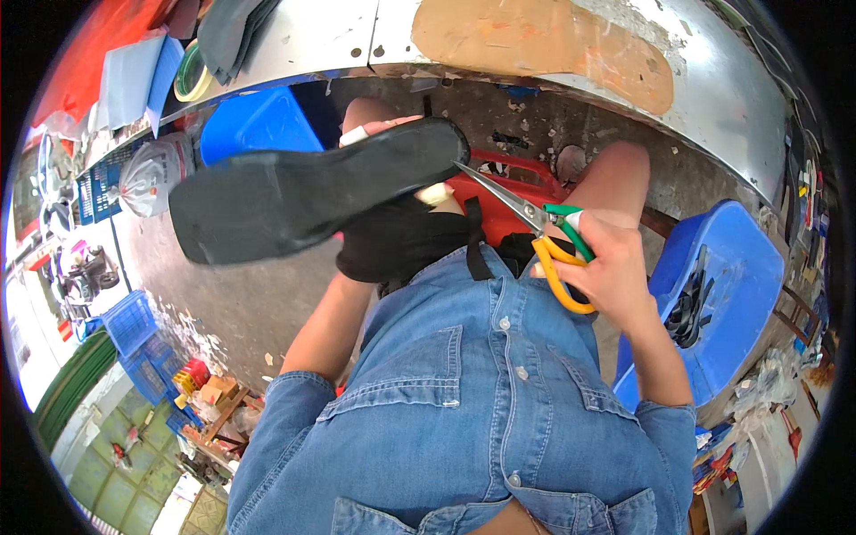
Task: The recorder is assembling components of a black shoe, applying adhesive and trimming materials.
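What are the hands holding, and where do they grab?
Right hand holds scissors by the handle loops. Left hand, mostly hidden, holds a black shoe sole at its far end.

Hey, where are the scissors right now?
In the head view, the scissors are right of centre, gripped by the right hand, with the blade tips touching the edge of the black shoe sole that the left hand holds.

The person is wearing a blue denim shirt (464,401) with small round buttons running down the front. The shirt is showing two chest pockets with pointed flaps and pale stitching along the seams. The long sleeves are sitting rolled up near the elbows, so the forearms are bare. Black shorts (397,241) are covering the lap, and the knees are bare.
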`<state>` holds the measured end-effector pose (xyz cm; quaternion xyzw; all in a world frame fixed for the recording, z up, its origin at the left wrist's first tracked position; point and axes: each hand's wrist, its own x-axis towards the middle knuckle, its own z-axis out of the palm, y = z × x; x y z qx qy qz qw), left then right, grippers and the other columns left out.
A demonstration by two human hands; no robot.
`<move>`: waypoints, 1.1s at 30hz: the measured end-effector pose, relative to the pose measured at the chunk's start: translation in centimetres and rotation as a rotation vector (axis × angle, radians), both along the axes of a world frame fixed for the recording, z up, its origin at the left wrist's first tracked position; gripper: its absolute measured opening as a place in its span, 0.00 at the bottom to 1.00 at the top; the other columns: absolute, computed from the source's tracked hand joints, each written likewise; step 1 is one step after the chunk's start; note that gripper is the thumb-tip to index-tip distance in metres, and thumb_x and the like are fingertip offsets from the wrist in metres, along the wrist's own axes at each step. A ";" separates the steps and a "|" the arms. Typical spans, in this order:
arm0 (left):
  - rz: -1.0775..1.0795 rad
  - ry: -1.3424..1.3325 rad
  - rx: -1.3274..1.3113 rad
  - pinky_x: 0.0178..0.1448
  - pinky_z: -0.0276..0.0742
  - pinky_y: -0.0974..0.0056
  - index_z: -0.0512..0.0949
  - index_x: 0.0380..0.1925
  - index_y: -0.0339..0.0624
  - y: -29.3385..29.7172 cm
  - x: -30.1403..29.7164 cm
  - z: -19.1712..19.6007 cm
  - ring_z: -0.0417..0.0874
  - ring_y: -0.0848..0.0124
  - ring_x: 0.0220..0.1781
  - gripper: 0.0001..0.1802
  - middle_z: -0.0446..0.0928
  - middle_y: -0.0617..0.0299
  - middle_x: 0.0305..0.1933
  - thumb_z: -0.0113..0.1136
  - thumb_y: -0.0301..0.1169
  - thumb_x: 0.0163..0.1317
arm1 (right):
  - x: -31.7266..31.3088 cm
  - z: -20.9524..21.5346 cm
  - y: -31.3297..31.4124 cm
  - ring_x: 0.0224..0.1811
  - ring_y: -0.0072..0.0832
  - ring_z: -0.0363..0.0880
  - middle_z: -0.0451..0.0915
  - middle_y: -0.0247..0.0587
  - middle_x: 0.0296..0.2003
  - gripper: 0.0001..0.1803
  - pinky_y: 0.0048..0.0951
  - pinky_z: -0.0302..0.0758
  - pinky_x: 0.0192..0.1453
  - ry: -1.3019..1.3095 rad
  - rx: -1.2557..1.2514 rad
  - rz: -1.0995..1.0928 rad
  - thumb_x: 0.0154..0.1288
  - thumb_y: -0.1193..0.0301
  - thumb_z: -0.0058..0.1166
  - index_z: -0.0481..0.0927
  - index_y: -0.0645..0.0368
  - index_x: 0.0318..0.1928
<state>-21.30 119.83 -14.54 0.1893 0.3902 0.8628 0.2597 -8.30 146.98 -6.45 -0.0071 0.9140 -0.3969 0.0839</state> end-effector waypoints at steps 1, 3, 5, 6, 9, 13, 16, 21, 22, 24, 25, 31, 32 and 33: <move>0.038 0.062 -0.105 0.58 0.73 0.60 0.60 0.60 0.37 0.3 -0.2 1.8 0.74 0.65 0.57 0.34 0.71 0.52 0.56 0.64 0.33 0.57 | -0.3 0.5 0.1 0.22 0.36 0.73 0.73 0.40 0.21 0.27 0.28 0.70 0.29 0.002 -0.002 0.004 0.35 0.63 0.75 0.78 0.59 0.37; 0.104 0.188 -0.308 0.54 0.75 0.63 0.64 0.56 0.35 1.0 -0.7 4.9 0.77 0.67 0.53 0.32 0.74 0.52 0.53 0.64 0.38 0.57 | -1.2 1.7 0.3 0.23 0.35 0.73 0.73 0.40 0.22 0.30 0.27 0.71 0.31 0.032 -0.045 -0.117 0.33 0.63 0.76 0.78 0.59 0.41; 0.206 0.308 -0.401 0.53 0.77 0.62 0.66 0.54 0.36 1.0 -1.0 5.4 0.77 0.68 0.52 0.42 0.75 0.52 0.51 0.75 0.45 0.42 | -1.7 1.7 1.2 0.24 0.37 0.73 0.74 0.41 0.24 0.33 0.27 0.72 0.32 0.196 0.042 -0.084 0.32 0.61 0.77 0.78 0.61 0.42; 0.209 0.316 -0.404 0.53 0.77 0.62 0.66 0.54 0.36 0.9 -1.1 5.7 0.77 0.68 0.52 0.42 0.75 0.52 0.51 0.75 0.45 0.42 | -2.0 1.9 1.5 0.24 0.37 0.73 0.74 0.42 0.25 0.33 0.28 0.72 0.31 0.262 0.087 -0.049 0.32 0.61 0.77 0.78 0.61 0.41; 0.169 0.081 -0.350 0.54 0.76 0.61 0.69 0.50 0.37 0.8 -1.5 6.8 0.77 0.67 0.51 0.46 0.77 0.53 0.49 0.81 0.46 0.31 | -2.6 2.3 1.9 0.25 0.39 0.74 0.73 0.42 0.25 0.33 0.29 0.71 0.31 0.292 0.154 -0.006 0.31 0.61 0.77 0.77 0.63 0.39; 0.075 0.011 -0.493 0.55 0.75 0.61 0.67 0.52 0.34 0.3 -1.5 7.3 0.77 0.65 0.51 0.54 0.76 0.52 0.50 0.80 0.53 0.26 | -3.1 2.9 2.4 0.26 0.40 0.75 0.74 0.42 0.25 0.32 0.30 0.71 0.30 0.340 0.163 0.044 0.30 0.61 0.77 0.77 0.63 0.37; 0.007 -0.036 -0.356 0.57 0.73 0.60 0.67 0.52 0.36 1.8 -1.4 7.7 0.77 0.65 0.53 0.49 0.75 0.52 0.52 0.79 0.47 0.30 | -2.9 3.1 2.7 0.25 0.39 0.75 0.74 0.43 0.24 0.30 0.31 0.71 0.30 0.339 0.187 0.029 0.29 0.60 0.76 0.77 0.61 0.35; -0.204 -0.101 -0.198 0.59 0.71 0.54 0.66 0.52 0.42 1.9 -2.4 9.5 0.74 0.58 0.56 0.50 0.73 0.46 0.54 0.84 0.39 0.25 | -2.5 5.6 4.0 0.19 0.32 0.70 0.71 0.39 0.19 0.26 0.28 0.67 0.26 0.285 0.154 0.097 0.34 0.62 0.75 0.78 0.61 0.34; -0.203 -0.087 -0.190 0.59 0.71 0.54 0.66 0.52 0.42 2.2 -2.4 9.4 0.74 0.58 0.56 0.50 0.73 0.46 0.54 0.84 0.39 0.25 | -2.9 5.9 4.4 0.19 0.32 0.70 0.71 0.39 0.19 0.26 0.28 0.67 0.26 0.298 0.164 0.098 0.34 0.62 0.75 0.78 0.61 0.34; -0.356 -0.112 -0.039 0.58 0.71 0.52 0.64 0.53 0.43 2.8 -2.5 8.3 0.75 0.56 0.55 0.53 0.73 0.44 0.53 0.85 0.35 0.22 | -4.2 6.6 5.6 0.18 0.32 0.68 0.71 0.41 0.18 0.19 0.31 0.67 0.25 0.237 0.167 -0.272 0.42 0.65 0.71 0.75 0.62 0.30; -0.377 -0.051 -0.038 0.57 0.72 0.51 0.67 0.51 0.40 3.4 -2.6 7.5 0.76 0.53 0.54 0.51 0.73 0.41 0.52 0.85 0.34 0.21 | -5.4 7.2 6.6 0.17 0.30 0.65 0.71 0.42 0.17 0.17 0.31 0.66 0.24 0.225 0.300 -0.353 0.48 0.66 0.66 0.74 0.63 0.31; -0.766 -0.092 0.171 0.59 0.72 0.62 0.71 0.50 0.37 8.2 -2.3 10.6 0.77 0.66 0.53 0.44 0.77 0.55 0.49 0.81 0.24 0.26 | -11.6 5.7 14.3 0.27 0.48 0.77 0.76 0.54 0.23 0.19 0.41 0.70 0.31 0.210 0.763 -0.391 0.50 0.62 0.64 0.75 0.66 0.32; -0.789 -0.099 0.176 0.59 0.71 0.62 0.70 0.52 0.37 8.6 -2.0 10.2 0.76 0.66 0.54 0.45 0.77 0.55 0.49 0.82 0.24 0.26 | -11.9 5.9 14.9 0.30 0.51 0.78 0.78 0.56 0.25 0.19 0.42 0.71 0.33 0.194 0.774 -0.346 0.50 0.62 0.64 0.75 0.66 0.33; -0.813 -0.109 0.181 0.59 0.71 0.62 0.69 0.53 0.37 9.0 -1.9 9.7 0.76 0.67 0.54 0.47 0.76 0.55 0.50 0.82 0.24 0.26 | -11.9 5.8 15.3 0.31 0.43 0.80 0.79 0.52 0.27 0.16 0.36 0.73 0.35 0.216 0.802 -0.359 0.53 0.66 0.61 0.78 0.66 0.36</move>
